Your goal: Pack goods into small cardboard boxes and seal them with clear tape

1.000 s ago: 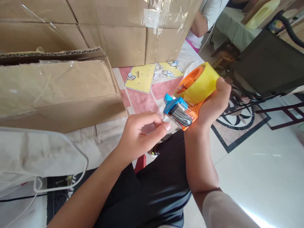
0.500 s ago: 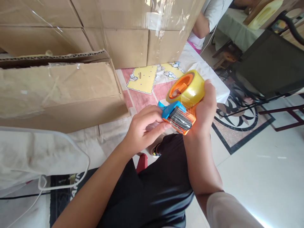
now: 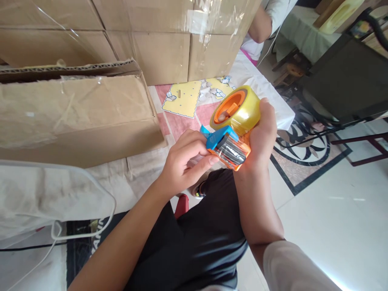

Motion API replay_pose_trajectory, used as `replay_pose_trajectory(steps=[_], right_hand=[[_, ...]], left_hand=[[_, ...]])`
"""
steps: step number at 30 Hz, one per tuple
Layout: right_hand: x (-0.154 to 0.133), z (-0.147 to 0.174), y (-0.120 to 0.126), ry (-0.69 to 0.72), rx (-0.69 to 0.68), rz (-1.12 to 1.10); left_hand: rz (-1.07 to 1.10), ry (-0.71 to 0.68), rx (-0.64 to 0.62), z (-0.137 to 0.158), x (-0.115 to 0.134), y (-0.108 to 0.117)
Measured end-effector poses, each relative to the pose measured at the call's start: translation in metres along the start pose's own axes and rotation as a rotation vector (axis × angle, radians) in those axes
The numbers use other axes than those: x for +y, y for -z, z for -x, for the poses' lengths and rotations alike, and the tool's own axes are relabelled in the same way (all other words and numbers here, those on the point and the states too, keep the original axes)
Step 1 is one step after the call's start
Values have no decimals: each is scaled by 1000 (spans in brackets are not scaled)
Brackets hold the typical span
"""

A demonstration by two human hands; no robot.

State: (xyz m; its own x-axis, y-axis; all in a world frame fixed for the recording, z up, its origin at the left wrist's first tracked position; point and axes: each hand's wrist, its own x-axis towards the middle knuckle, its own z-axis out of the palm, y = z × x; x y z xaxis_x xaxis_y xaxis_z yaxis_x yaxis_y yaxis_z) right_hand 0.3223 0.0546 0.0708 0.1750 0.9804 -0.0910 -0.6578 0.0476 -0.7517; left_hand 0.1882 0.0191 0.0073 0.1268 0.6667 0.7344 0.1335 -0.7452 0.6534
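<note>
Tape (image 3: 251, 111) in a thick yellow roll sits on an orange and blue dispenser (image 3: 220, 139), which is held up in the air between the two hands, in front of the person's body and near the edge of the table (image 3: 257, 79). The right hand (image 3: 260, 139) is wrapped firmly around the dispenser from its right side, with the thumb lying up against the roll; the other fingers are mostly hidden behind it. The left hand (image 3: 186, 161) is half curled at the opposite end, thumb and forefinger brought close together at the front corner, just beside the blue part; whether they pinch the loose end of the tape I cannot tell. A black roller (image 3: 230, 152) with pale streaks faces up between the blue part and the right hand. The roll is tilted, its orange middle turned to the left. On the table's pink and white cloth (image 3: 209, 113) lies a yellow patch (image 3: 182, 101) with a dark outline. A carton (image 3: 79, 115) with a ridged upper edge stands to the left, and behind it rises a stack of boxes (image 3: 160, 56) covered in clear, shiny wrapping. Past the stack, another person's bent arm (image 3: 260, 25) shows, and a black chair (image 3: 348, 76) stands off to the right.
</note>
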Motion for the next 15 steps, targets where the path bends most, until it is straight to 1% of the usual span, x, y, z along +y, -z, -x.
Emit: replay_pose_trajectory(steps=[4,11,15], right_hand=[[0,-1,1,2,-21,4],[1,-4,3,-5,-13,22],[1,-2,2,-19,-56,44]], left_hand=[[-19,-1,-4,1,1,-1],[21,27,-26,1,3,-1],[14,27,-35,0,2,-1]])
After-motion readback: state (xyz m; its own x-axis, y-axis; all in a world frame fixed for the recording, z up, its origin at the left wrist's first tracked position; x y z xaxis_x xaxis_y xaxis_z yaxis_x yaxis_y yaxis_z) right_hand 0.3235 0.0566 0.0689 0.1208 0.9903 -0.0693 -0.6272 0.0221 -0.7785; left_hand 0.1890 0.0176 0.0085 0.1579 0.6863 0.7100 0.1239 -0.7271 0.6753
